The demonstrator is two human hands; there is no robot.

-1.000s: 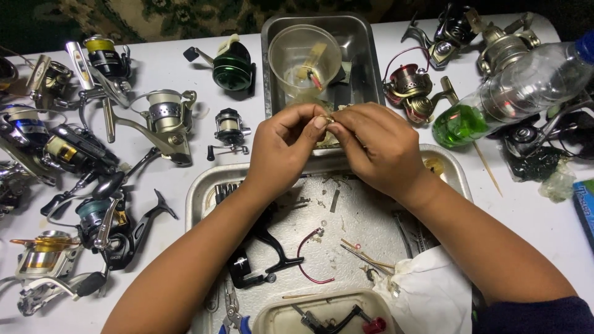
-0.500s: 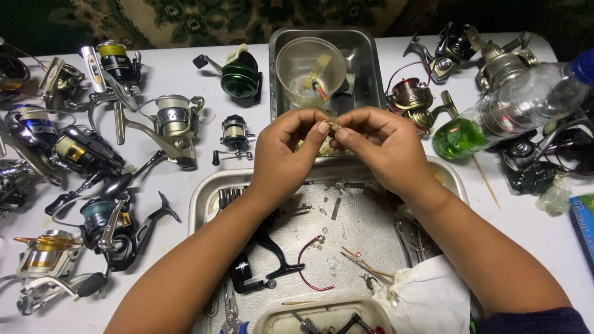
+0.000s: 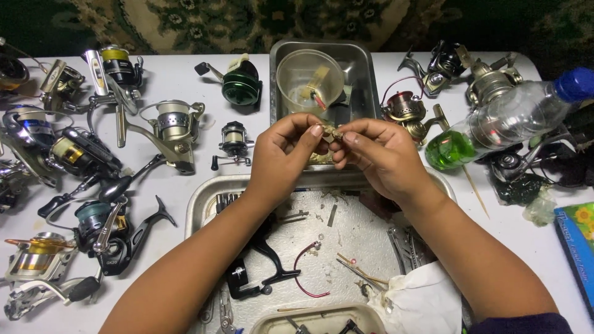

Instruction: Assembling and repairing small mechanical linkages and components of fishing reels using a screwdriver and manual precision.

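Observation:
My left hand [image 3: 286, 156] and my right hand [image 3: 377, 158] meet above the far edge of a round metal tray [image 3: 204, 204]. Between their fingertips they pinch a small brownish metal part [image 3: 328, 133]; most of it is hidden by my fingers. On the tray lie a black reel body [image 3: 257, 272], a red wire loop [image 3: 304, 272], thin sticks and small screws. A crumpled white cloth [image 3: 421, 300] lies by my right forearm.
A rectangular metal pan [image 3: 365, 74] behind my hands holds a clear plastic cup [image 3: 309, 80]. Several fishing reels [image 3: 93, 154] cover the white table on the left, more at the back right. A plastic bottle [image 3: 501, 120] with green liquid lies on its side at right.
Both hands stay pinched together on the small part with only slight finger shifts; the view has tilted a little, so the scene sits lower in the frame.

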